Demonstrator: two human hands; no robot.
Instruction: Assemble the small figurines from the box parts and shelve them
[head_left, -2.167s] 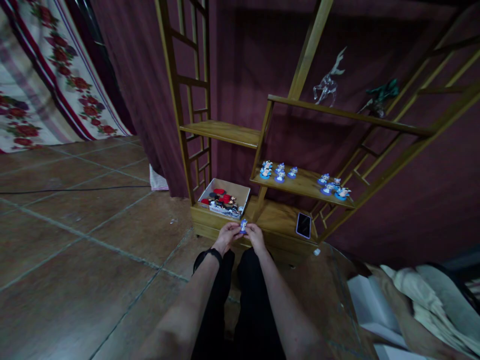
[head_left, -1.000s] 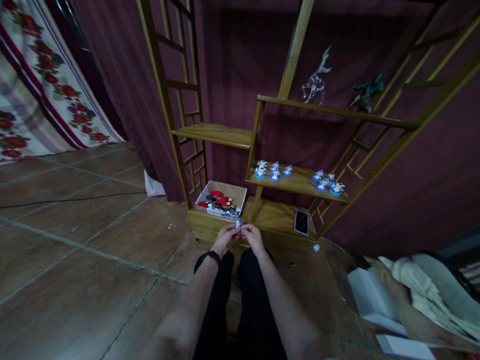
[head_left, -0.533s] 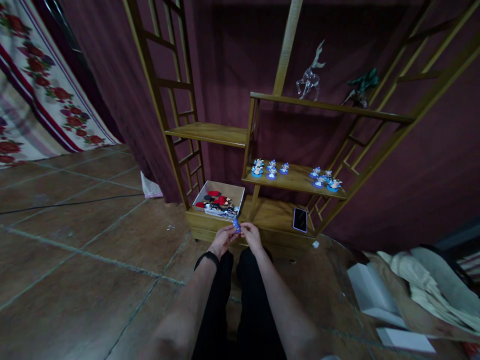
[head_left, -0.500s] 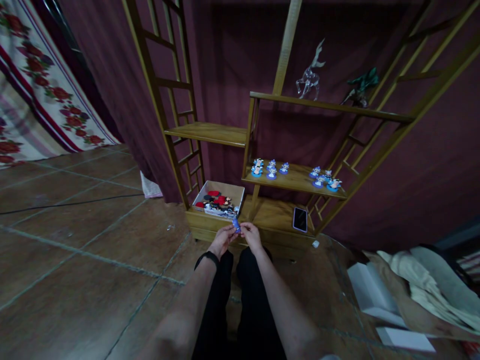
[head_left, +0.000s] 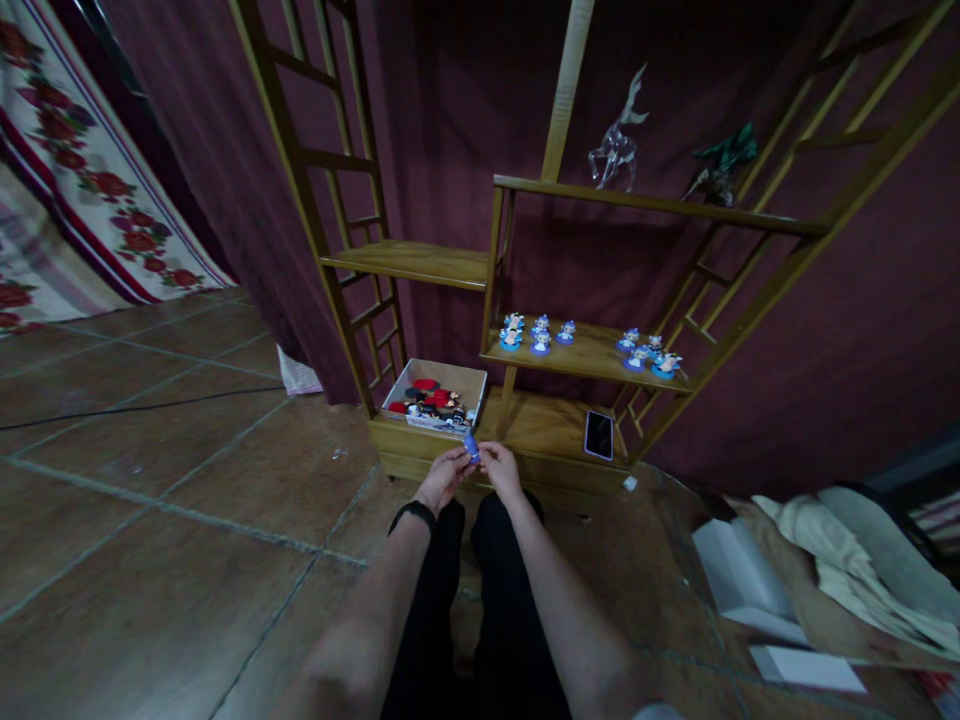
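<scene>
Between my two hands is a small purple figurine (head_left: 471, 448), held in front of the low shelf unit. My left hand (head_left: 444, 474) grips it from the left with closed fingers. From the other side, the fingertips of my right hand (head_left: 499, 466) pinch its edge. Just beyond them a white box (head_left: 480, 385) holds several red, black and white figurines (head_left: 439, 402). On the middle shelf (head_left: 592, 350) stand two groups of small figurines on round bases, a left group (head_left: 541, 341) and a right group (head_left: 637, 357), in purple and blue.
A phone (head_left: 599, 435) lies on the bottom shelf (head_left: 544, 425). On the upper shelf (head_left: 675, 205) stand a clear deer statue (head_left: 616, 150) and a dark green ornament (head_left: 726, 160). White boxes (head_left: 739, 570) and cloth (head_left: 832, 540) are at the right. A cable (head_left: 150, 406) crosses the floor.
The view has shifted slightly. Both hands stay in nearly the same place with the purple figurine between them, and the figurines on the shelf have not moved.
</scene>
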